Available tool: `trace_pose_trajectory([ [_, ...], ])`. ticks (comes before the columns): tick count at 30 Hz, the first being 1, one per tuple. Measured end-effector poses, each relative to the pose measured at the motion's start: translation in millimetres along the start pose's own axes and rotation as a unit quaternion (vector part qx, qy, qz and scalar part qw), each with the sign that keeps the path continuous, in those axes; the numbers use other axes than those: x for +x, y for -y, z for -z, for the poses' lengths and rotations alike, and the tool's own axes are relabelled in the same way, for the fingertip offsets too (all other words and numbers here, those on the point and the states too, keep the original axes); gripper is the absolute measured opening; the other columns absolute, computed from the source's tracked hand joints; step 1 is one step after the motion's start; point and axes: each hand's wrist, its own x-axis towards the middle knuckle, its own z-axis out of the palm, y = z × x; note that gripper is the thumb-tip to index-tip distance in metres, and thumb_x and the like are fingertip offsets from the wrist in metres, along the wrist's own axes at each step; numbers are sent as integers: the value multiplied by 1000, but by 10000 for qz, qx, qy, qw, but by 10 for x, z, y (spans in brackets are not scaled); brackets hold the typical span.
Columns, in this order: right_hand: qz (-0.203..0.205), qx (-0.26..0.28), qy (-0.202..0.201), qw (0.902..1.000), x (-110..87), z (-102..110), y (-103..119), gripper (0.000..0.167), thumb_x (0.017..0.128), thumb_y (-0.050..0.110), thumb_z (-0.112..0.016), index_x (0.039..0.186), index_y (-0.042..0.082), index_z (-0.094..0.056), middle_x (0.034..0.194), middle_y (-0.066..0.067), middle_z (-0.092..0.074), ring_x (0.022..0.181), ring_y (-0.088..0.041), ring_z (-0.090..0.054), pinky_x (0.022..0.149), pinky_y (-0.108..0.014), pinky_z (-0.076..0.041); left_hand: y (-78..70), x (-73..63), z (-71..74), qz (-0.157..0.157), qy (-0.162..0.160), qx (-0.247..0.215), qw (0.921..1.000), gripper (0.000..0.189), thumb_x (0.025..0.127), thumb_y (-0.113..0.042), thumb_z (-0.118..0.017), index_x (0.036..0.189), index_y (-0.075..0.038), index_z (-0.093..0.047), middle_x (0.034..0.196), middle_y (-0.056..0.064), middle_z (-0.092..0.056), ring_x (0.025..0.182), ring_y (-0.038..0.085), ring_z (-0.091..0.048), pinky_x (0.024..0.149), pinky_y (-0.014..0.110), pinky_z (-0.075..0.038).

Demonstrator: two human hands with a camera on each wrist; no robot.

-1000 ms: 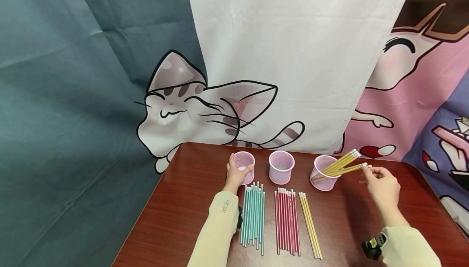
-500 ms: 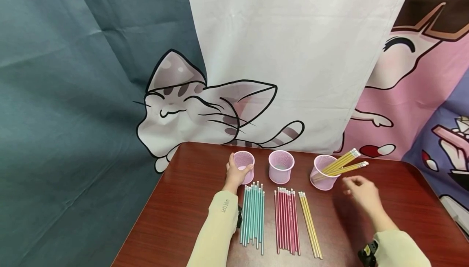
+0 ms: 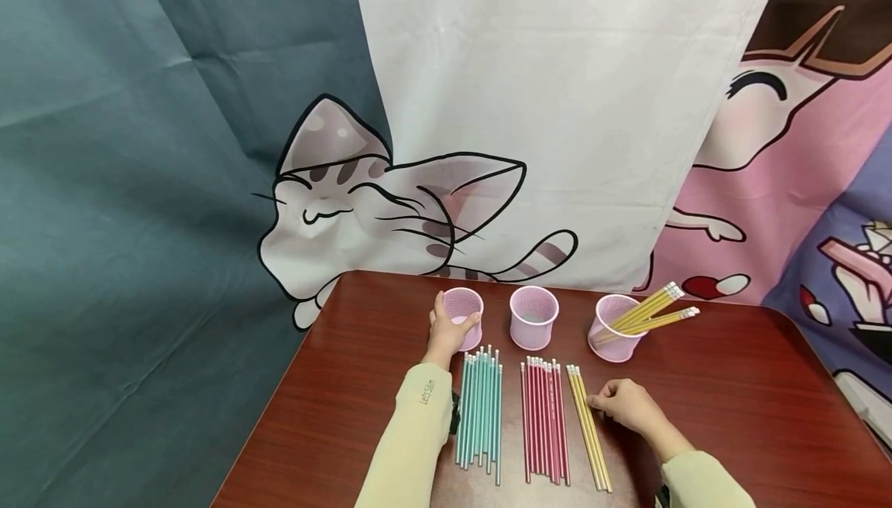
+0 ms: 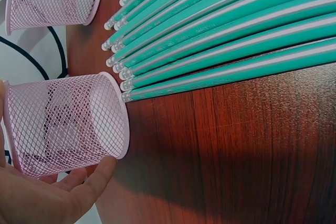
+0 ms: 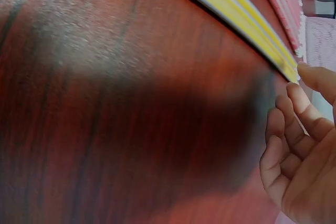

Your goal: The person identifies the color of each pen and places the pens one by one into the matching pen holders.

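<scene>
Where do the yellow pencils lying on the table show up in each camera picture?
Head: the yellow pencils lie low, right of centre, by the right hand.
Left wrist: not in it.
Right wrist: upper right, slanting from the top edge down to that hand.
Shared landmark: the reddish-brown table, in all three.

Backdrop: printed fabric, creased in places, hangs behind the surface (image 3: 334, 368). Its dark teal section (image 3: 139, 206) occupies the left, an off-white section (image 3: 557, 66) the centre, pink (image 3: 759, 237) and violet-blue (image 3: 811, 283) sections the right. Prints noted: a striped cartoon cat (image 3: 348, 214) with closed eyes; at right, a brown-haired cartoon figure (image 3: 749, 117), partly cut off by the frame. Surface: reddish-brown wood grain, far right corner rounded, pale sheen from reflected light. Dark cables (image 4: 59, 51) run beyond its edge in the left wrist view.
</scene>
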Motion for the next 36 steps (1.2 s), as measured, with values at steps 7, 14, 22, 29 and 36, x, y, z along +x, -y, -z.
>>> trace_pose_trajectory([
  [7,77,-270,-83,9996,8,-57,-47,32,76,31,-72,58,12,-54,54,4,-50,54,-13,-43,51,-29,-35,8,-2,0,-6,9,-19,10000,91,76,-31,-76,146,-16,-20,138,25,-29,118,44,-41,96,53,-36],
  [14,31,-400,-56,9992,25,-81,-51,30,75,30,-71,59,12,-53,56,5,-49,55,-13,-44,52,-29,-36,22,4,-10,-26,11,34,10000,91,76,-31,-76,146,-15,-20,137,25,-30,117,44,-42,95,53,-36],
  [22,5,-601,-71,9982,20,-93,-12,29,74,28,-70,58,13,-51,55,5,-47,54,-13,-43,51,-30,-35,22,3,-3,4,18,47,10000,90,77,-32,-76,146,-16,-20,138,25,-30,117,43,-42,96,52,-36],
  [29,-2,-669,-85,9977,16,-95,5,29,73,28,-70,58,12,-51,55,5,-47,53,-13,-43,50,-30,-34,15,-4,0,34,45,6,10000,90,77,-31,-76,146,-17,-20,138,24,-30,117,43,-42,95,53,-37],
  [36,0,-682,-90,9976,29,-106,-12,28,73,28,-69,57,12,-52,54,5,-47,52,-13,-43,49,-30,-34,10,2,-1,25,40,7,10000,90,77,-30,-76,146,-17,-20,138,24,-30,117,43,-42,95,53,-36],
])
